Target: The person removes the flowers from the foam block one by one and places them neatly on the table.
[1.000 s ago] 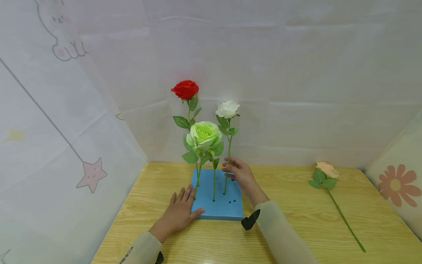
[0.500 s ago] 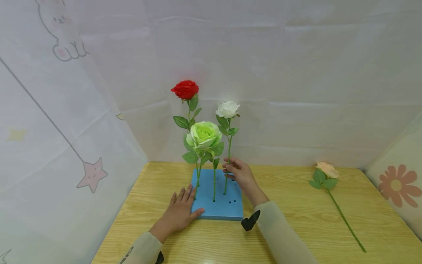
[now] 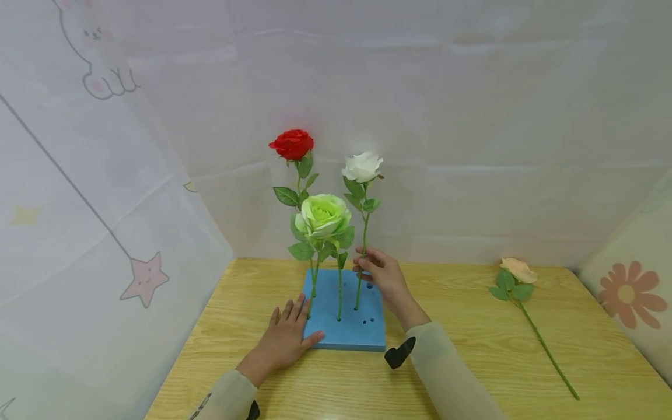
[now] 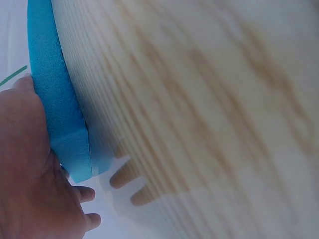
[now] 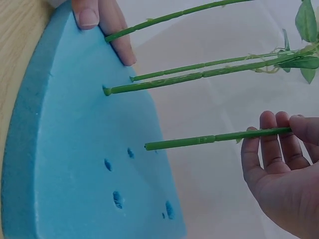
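My right hand pinches the green stem of a white artificial rose between thumb and fingers, holding it upright. In the right wrist view the lower end of that rose stem shows, seemingly just off the surface of the blue foam block. Flat across the block's left edge rests my left hand, its fingers spread and its thumb on the front part. A red rose and a light green rose stand in the block, along with another thin stem whose bloom I cannot tell apart.
A peach rose lies on the wooden table at the right, its stem pointing towards the front. Several holes pit the foam block. Printed cloth walls stand behind and at both sides.
The white rose has risen slightly in my right hand, which still pinches the stem. My left hand has stayed on the block. The whole head view has shifted a touch.
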A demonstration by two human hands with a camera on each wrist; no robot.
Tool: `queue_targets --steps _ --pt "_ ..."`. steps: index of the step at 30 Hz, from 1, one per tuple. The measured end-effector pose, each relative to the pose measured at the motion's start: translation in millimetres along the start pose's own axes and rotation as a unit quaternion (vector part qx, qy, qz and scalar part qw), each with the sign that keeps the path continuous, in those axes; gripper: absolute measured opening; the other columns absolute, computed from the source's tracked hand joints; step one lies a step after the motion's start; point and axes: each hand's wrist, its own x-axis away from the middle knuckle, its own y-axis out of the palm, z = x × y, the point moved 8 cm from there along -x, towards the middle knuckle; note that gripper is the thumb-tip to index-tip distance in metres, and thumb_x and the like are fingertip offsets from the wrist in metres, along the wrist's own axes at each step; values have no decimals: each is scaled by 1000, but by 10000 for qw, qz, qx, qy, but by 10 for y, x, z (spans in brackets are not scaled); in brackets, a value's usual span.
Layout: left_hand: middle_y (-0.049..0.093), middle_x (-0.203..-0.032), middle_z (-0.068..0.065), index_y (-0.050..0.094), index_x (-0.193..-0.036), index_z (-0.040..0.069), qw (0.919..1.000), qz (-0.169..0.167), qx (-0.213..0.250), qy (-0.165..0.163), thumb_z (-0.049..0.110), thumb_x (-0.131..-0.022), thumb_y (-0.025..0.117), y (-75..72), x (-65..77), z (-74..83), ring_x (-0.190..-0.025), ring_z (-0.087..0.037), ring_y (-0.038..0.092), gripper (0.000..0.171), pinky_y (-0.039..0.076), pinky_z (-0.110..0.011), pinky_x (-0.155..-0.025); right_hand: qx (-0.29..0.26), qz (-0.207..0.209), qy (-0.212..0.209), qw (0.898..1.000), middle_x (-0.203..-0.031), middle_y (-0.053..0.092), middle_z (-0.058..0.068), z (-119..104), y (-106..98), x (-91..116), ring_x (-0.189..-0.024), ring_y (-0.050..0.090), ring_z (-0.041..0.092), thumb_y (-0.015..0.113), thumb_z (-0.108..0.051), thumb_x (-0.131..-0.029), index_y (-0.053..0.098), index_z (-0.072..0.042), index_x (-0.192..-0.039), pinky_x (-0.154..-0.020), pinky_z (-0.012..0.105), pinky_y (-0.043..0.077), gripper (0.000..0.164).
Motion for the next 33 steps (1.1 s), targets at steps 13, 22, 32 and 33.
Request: queue_targets --steps 13,22,32,33 --pt "8 -170 -13 15 -164 11 10000 -26 10 -7 74 -98 33 -7 -9 1 -153 -44 16 93 15 -68 -118 -56 -102 -135 9998 -122 65 23 -222 -62 130 -109 68 33 61 -11 -103 67 -12 -131 -94 41 57 28" --pt "13 -169 -17 19 -163 7 9996 101 216 121 68 -101 40 -39 0 40 -151 -47 18 90 13 -71 -116 25 -181 -239 9995 -122 65 21 -289 -174 278 -109 68 33 63 -14 -102 64 -13 -135 -96 42 56 32" --pt "10 -169 -17 16 -164 8 9995 150 239 171 71 -100 37 -14 -5 23 -151 -48 17 93 12 -72 -116 74 -244 -279 9993 -118 66 19 -328 -362 480 -111 65 41 63 -13 -102 61 -9 -139 -97 47 55 37" --pt "10 -169 -17 16 -164 8 9995 149 219 161 71 -100 37 -11 -6 20 -151 -48 17 93 12 -71 -116 74 -260 -274 9993 -119 65 20 -326 -383 501 -111 65 41 63 -13 -102 60 -9 -139 -97 49 54 37"
